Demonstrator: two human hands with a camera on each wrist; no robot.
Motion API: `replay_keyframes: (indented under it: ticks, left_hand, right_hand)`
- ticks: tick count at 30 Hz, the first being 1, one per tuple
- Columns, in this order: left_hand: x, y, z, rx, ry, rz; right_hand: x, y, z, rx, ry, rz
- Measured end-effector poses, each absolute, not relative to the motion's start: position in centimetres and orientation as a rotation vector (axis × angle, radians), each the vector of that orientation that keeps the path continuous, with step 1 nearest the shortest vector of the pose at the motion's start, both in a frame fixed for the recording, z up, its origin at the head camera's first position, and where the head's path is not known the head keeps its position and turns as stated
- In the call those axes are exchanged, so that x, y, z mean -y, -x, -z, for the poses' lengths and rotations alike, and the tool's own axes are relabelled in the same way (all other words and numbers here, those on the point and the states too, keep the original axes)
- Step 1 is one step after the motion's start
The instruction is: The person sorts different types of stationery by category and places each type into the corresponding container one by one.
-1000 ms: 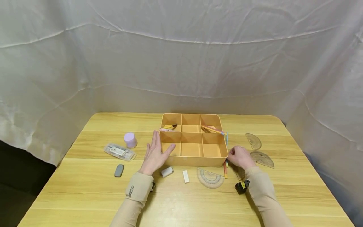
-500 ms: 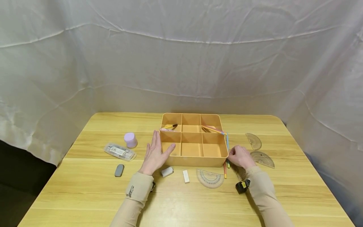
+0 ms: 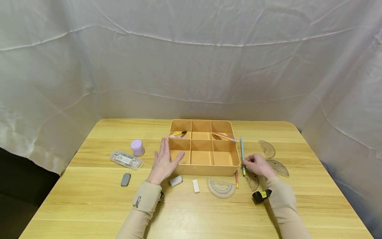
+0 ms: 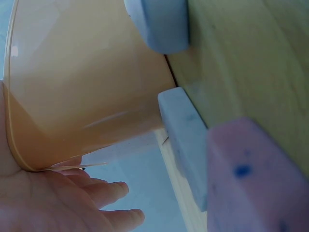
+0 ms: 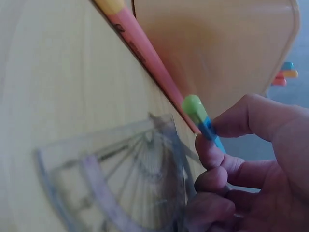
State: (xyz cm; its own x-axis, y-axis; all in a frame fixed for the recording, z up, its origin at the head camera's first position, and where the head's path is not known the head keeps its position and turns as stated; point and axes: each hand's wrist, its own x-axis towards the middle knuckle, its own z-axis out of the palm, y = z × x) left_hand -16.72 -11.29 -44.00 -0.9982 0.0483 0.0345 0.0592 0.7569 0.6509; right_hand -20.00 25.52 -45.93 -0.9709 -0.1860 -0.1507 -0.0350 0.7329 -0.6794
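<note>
The right hand (image 3: pixel 259 165) had its fingers clamped on the blue pencil (image 3: pixel 242 149), just shifted clear of the box (image 3: pixel 206 170); the left hand (image 3: pixel 164 162), thumb spread, touched the box.

Right hand (image 3: pixel 259 165) pinching blue pencil (image 3: pixel 242 151), right of orange organizer (image 3: pixel 206 170); left hand (image 3: pixel 163 164) at organizer's left; white block (image 3: pixel 195 186) near side.

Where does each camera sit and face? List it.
Head: worn there, facing forward and down at an orange plastic six-compartment box; left hand, right hand, both sleeves show.
Left wrist: worn there, facing the box's outer wall; left hand shows.
Right wrist: worn there, facing a slim blue, green-ended pencil; right hand shows.
Shared by head and right wrist: the pencil.
</note>
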Motion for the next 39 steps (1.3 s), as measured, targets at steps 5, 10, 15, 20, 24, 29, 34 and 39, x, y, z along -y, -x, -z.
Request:
replay_keyframes:
  ticks: [5,10,15,20,24,29,34,39]
  left_hand:
    - [11.3,16.7,44.0,2.931,0.088,1.083]
    - [11.3,16.8,44.0,2.930,0.088,1.086]
    - [11.3,16.7,44.1,2.936,0.089,1.088]
    - [11.3,16.7,44.0,2.928,0.088,1.090]
    - [11.3,16.7,44.0,2.926,0.089,1.083]
    - [11.3,16.8,43.9,2.932,0.090,1.078]
    - [11.3,16.8,43.9,2.932,0.082,1.082]
    - [11.2,16.8,43.9,2.936,0.081,1.087]
  right_hand:
    - [-26.3,19.6,46.1,-2.671,0.214,1.174]
    - [-26.8,19.4,46.3,-2.633,0.239,1.273]
    - [-26.9,19.0,46.4,-2.613,0.193,1.366]
    - [-26.8,18.9,46.3,-2.686,0.183,1.394]
    - [-26.4,19.0,45.4,-2.669,0.195,1.529]
    - [-25.8,19.2,43.7,-2.676,0.270,1.711]
    - [-24.9,19.2,42.0,-2.741,0.338,1.771]
    - [-23.6,19.0,40.3,-2.910,0.312,1.735]
